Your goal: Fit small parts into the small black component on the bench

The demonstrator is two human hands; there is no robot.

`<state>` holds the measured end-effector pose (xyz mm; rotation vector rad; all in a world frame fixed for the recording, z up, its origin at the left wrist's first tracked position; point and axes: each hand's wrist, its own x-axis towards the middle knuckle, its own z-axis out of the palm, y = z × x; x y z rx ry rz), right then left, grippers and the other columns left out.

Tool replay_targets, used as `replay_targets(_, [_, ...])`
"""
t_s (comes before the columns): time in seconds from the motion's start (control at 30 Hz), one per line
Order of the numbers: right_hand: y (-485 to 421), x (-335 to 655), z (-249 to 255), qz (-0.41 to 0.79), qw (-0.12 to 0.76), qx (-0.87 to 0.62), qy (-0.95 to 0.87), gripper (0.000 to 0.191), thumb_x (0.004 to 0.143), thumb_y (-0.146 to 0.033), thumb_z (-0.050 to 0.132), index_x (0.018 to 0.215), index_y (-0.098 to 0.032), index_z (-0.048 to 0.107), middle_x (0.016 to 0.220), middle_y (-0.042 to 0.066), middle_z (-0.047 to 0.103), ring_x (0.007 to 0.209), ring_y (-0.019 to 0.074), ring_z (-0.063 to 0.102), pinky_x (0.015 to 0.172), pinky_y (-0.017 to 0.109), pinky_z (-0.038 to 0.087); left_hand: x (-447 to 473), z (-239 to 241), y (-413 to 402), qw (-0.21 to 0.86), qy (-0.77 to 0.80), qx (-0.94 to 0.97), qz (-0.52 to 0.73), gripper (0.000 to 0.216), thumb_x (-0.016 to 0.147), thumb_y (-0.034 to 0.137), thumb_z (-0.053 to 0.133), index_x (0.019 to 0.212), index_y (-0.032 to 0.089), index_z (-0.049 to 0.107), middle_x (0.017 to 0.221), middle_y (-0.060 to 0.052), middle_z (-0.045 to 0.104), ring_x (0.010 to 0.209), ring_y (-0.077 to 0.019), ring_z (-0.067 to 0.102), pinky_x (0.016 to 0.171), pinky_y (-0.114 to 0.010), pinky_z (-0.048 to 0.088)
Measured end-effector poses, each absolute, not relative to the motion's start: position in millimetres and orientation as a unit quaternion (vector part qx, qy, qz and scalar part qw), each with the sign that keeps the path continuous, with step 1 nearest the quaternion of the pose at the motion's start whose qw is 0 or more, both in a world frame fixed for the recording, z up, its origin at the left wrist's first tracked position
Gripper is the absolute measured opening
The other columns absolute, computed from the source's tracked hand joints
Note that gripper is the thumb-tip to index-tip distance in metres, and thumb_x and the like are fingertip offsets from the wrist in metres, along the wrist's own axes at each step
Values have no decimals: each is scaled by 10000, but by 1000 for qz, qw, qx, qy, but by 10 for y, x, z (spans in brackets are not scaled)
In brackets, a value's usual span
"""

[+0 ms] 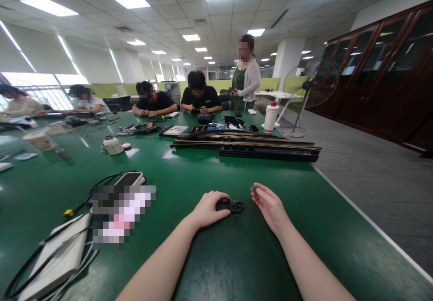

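Left hand [210, 209] curled over black part [230, 205], pinning it to desk [203, 165]. Right hand [269, 207] just beside, fingertips pinching tiny bit [254, 187].

Both bare forearms reach forward, angling in toward each other. The left hand [209, 208] sits knuckles-up with its fingers [220, 197] curled under. The right hand [270, 207] is tipped on edge, palm facing left, thumb and forefinger pinched at the tips.
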<state>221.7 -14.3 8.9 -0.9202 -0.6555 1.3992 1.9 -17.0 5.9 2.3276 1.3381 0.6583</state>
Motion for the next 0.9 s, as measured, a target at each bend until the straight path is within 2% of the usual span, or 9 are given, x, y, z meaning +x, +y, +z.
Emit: replay_targets(0.9, [-155,2209,104,596,619,-409,-308,312,537,-322,812,814,-222,707,802,12,701,718,152,618,656,273,491,22,63,-173,187,482,825,230,412,732,324,686,1122,226,592,1052,-32,655,981,-232,578,887,-347,426])
